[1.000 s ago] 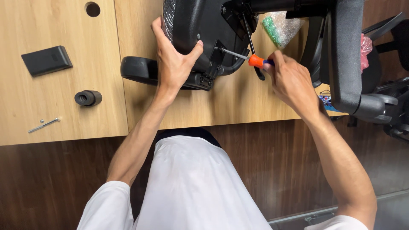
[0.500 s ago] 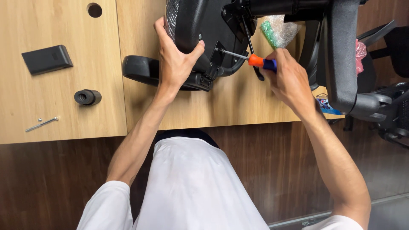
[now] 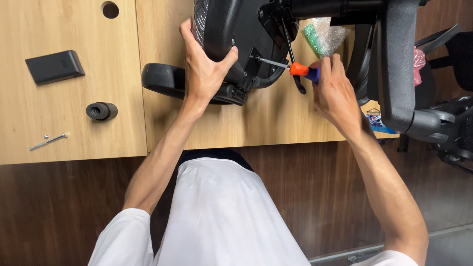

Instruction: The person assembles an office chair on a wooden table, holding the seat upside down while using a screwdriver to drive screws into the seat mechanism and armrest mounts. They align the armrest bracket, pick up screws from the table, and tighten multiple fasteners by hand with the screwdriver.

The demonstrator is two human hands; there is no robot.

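Note:
A black office chair [image 3: 231, 29] lies on its side on a wooden tabletop [image 3: 276, 118]. My left hand [image 3: 204, 66] grips the curved black shell of the chair seat, with one armrest [image 3: 165, 81] just to its left. My right hand [image 3: 335, 91] is closed around a screwdriver [image 3: 303, 70] with an orange and blue handle. The metal shaft points left into the black mechanism under the seat. A second armrest [image 3: 394, 64] stands upright to the right of my right hand.
On the left of the table lie a flat black rectangular block [image 3: 54, 66], a short black cylinder [image 3: 102, 111] and a long metal bolt [image 3: 48, 142]. A clear bag with green parts [image 3: 322, 37] sits behind the chair. Another chair [image 3: 453, 118] stands at the right.
My right hand with the screwdriver has shifted slightly, the shaft staying in the mechanism. My left hand keeps its hold on the seat shell.

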